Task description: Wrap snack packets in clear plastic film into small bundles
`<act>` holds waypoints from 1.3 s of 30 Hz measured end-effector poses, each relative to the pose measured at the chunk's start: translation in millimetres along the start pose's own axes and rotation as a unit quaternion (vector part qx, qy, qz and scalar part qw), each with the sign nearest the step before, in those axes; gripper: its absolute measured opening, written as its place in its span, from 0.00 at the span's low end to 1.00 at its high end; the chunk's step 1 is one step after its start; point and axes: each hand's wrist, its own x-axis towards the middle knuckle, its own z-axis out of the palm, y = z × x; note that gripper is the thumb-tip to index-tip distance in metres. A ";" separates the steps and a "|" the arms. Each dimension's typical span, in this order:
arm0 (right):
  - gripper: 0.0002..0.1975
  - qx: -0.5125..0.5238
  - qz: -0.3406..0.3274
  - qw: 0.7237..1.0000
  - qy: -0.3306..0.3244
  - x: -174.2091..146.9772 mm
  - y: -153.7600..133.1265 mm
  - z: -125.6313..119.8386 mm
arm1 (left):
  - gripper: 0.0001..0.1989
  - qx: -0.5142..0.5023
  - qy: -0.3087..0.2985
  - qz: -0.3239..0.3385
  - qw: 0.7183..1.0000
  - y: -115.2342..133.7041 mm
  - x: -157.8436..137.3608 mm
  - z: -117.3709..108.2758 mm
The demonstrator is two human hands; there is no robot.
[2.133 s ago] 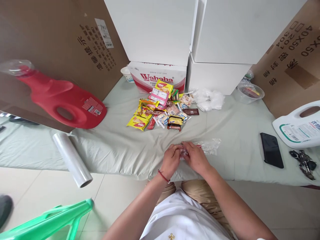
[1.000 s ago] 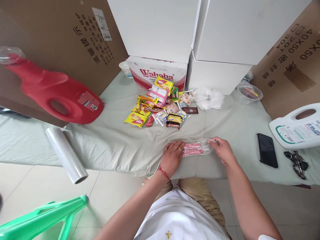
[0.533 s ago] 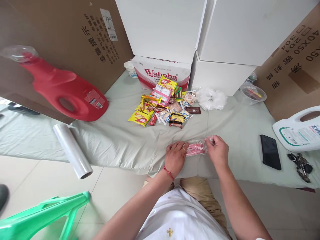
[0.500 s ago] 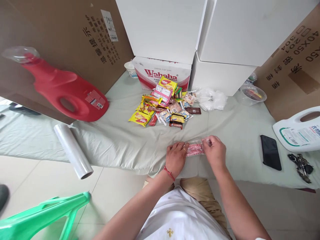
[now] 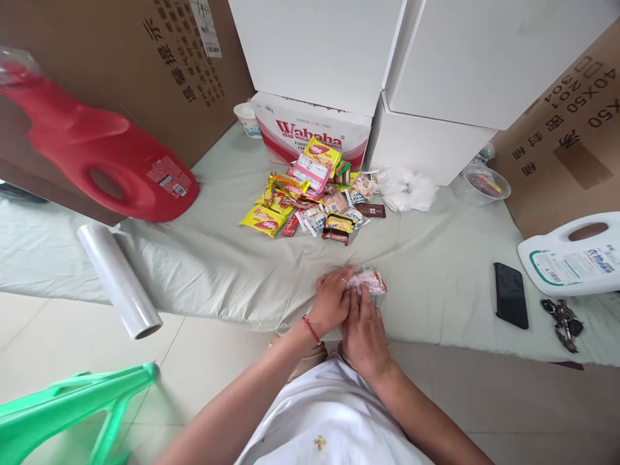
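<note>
A small pink-and-red snack packet in crinkled clear plastic film lies on the cloth near the table's front edge. My left hand is closed on its left end, with the fingertips on the film. From the near side my right hand presses its fingertips on the packet, fingers close together, touching the left hand. The thumbs and the packet's left part are hidden beneath the hands. Beyond them sits a pile of wrapped snacks, with a yellow wafer packet at its left edge.
A film roll and red jug are on the left. Crumpled clear plastic lies beside the snacks. A phone, keys, white jug and plastic tub are on the right. White boxes stand behind; a green stool is front left.
My right hand has moved left from the packet's right end to its near side, beside my left hand. Film now bunches over the packet, and its red right end shows. The view has shifted slightly.
</note>
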 end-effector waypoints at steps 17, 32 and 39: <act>0.17 0.167 -0.111 0.961 -0.188 19.3 64.5 -71.7 | 0.25 0.176 -0.012 0.069 0.982 5.0 1.7 15.7; 0.27 -0.026 -0.292 0.943 -0.157 97.7 113.9 -48.7 | 0.27 0.281 -0.129 0.068 0.949 7.8 37.2 -10.7; 0.28 -0.062 -0.283 0.947 -0.137 94.9 90.9 -61.6 | 0.24 0.199 -0.185 0.066 0.960 28.1 55.9 -35.4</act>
